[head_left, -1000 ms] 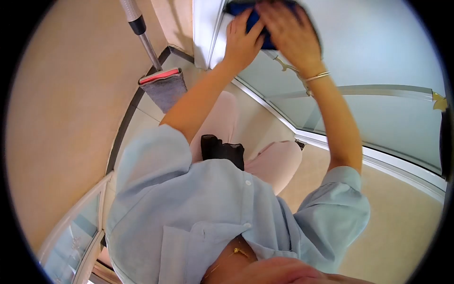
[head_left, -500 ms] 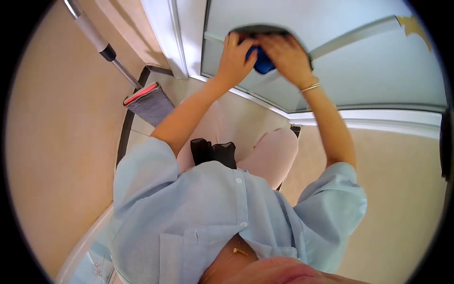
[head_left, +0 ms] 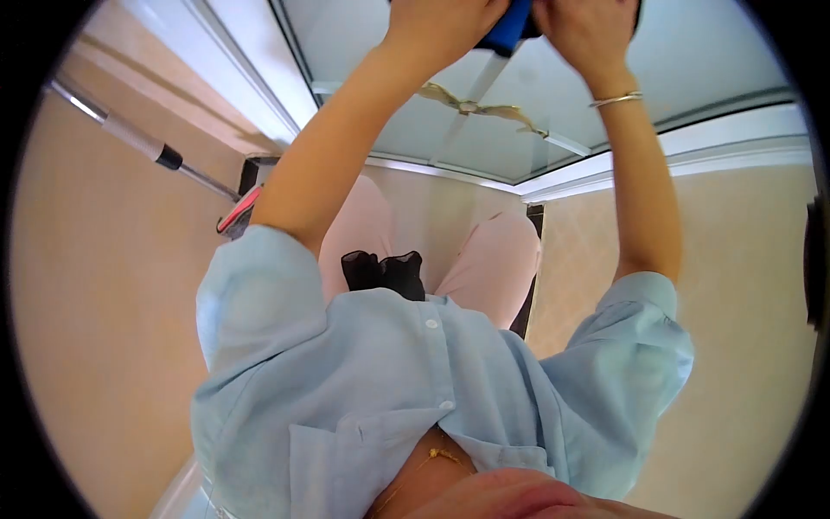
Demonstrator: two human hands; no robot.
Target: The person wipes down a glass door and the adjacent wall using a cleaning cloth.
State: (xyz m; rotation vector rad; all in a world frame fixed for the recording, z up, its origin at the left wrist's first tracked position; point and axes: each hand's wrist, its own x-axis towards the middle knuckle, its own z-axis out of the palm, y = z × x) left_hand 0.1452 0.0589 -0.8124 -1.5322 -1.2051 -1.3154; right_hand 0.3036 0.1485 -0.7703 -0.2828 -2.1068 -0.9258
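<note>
At the top edge of the view, my left hand [head_left: 443, 30] and my right hand [head_left: 590, 33] grip a dark pad with a blue middle part [head_left: 507, 35] from either side. The fingers curl around it, and some are cut off by the frame edge. Behind the pad is a pale glass panel [head_left: 398, 130] with grey bands and a gold-coloured ornament [head_left: 467, 106] below my hands. The pad overlaps the glass in this view. What kind of pad it is, I cannot tell.
A flat mop with a metal handle [head_left: 130, 131] leans at the left, its grey and pink head [head_left: 240, 212] partly behind my left arm. A white frame [head_left: 726, 151] borders the glass. Beige walls [head_left: 112, 303] stand on both sides.
Both hands and the dark pad have moved upward, partly out of view. The camera view has shifted, bringing the gold ornament to the middle and hiding more of the mop head.
</note>
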